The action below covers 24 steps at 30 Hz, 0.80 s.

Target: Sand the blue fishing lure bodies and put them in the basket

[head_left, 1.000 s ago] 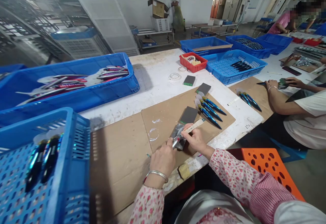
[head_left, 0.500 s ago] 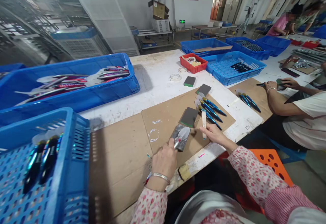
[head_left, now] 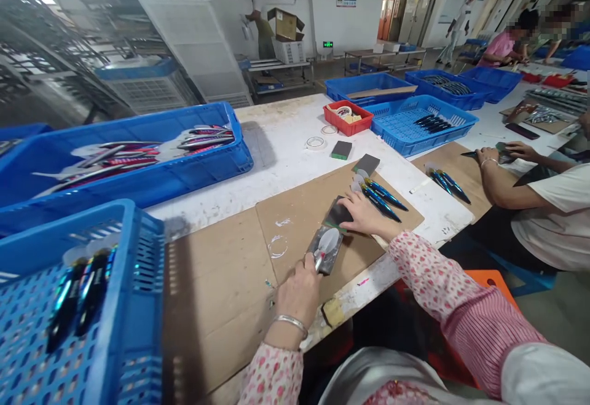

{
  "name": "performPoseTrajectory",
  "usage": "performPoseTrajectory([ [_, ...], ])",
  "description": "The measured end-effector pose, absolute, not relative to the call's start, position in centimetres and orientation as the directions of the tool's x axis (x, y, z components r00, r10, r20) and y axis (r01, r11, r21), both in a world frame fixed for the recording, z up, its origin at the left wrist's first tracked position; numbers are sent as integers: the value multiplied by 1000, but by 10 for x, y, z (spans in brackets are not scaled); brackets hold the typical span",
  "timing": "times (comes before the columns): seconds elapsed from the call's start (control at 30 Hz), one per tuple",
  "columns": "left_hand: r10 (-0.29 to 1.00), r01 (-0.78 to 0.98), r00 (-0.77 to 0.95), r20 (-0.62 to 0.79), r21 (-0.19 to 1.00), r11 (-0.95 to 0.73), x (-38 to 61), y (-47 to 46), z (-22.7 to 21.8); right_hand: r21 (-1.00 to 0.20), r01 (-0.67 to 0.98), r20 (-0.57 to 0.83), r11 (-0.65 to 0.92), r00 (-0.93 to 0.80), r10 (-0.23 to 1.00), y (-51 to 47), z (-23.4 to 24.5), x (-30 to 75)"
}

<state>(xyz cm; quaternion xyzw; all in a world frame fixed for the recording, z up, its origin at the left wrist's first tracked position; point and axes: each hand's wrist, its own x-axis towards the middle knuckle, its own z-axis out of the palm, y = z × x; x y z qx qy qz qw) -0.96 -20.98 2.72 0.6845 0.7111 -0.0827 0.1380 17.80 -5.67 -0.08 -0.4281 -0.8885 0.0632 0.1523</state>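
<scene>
My left hand [head_left: 297,294] is closed around a fishing lure, whose body is mostly hidden in the palm. Its clear rounded lip [head_left: 328,242] lies over a worn, dust-smeared dark block [head_left: 326,263] on the cardboard sheet [head_left: 239,270]. Just beyond, my right hand [head_left: 364,213] has its fingers and thumb over a dark sanding block [head_left: 335,216] with green sides, apparently gripping it. Blue-black fishing lures [head_left: 380,201] with clear lips lie beside that hand, partly covered by it. Another sanding block [head_left: 366,164] rests behind them.
A blue bin [head_left: 184,171] of red and silver lures stands at left, with a blue basket [head_left: 142,227] nearer me. Tape [head_left: 316,142], a red tray [head_left: 348,123] and another blue basket [head_left: 424,137] sit farther back. A co-worker's hands [head_left: 488,155] are at the right.
My right hand has moved left from beside the lures onto the sanding block. The pale-handled tool it held no longer shows. My left hand stays nearly in place with the lure.
</scene>
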Motion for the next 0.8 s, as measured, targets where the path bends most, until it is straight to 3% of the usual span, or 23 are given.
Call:
performPoseTrajectory([
  [0.13,936,986,-43,-350,134,96,-7,-211,28,-288,761,81,581,-585,807,-39,-10,165],
  [0.27,922,982,-73,-381,133,133,-3,-209,26,-508,698,206,505,-470,858,-41,-2,169],
  [0.37,929,988,-70,-364,100,114,-1,-207,23,-634,516,220,577,-595,773,-61,7,166],
  [0.43,931,991,-65,-360,89,104,0,-205,20,-644,446,194,622,-691,696,-81,9,157],
  [0.5,928,990,-67,-366,89,107,2,-204,18,-646,448,192,618,-689,699,-98,8,145],
  [0.67,923,988,-89,-373,87,131,6,-203,18,-571,647,226,506,-469,854,-98,6,123],
  [0.8,927,988,-85,-366,91,127,7,-202,19,-463,754,327,465,-342,881,-95,4,117],
])
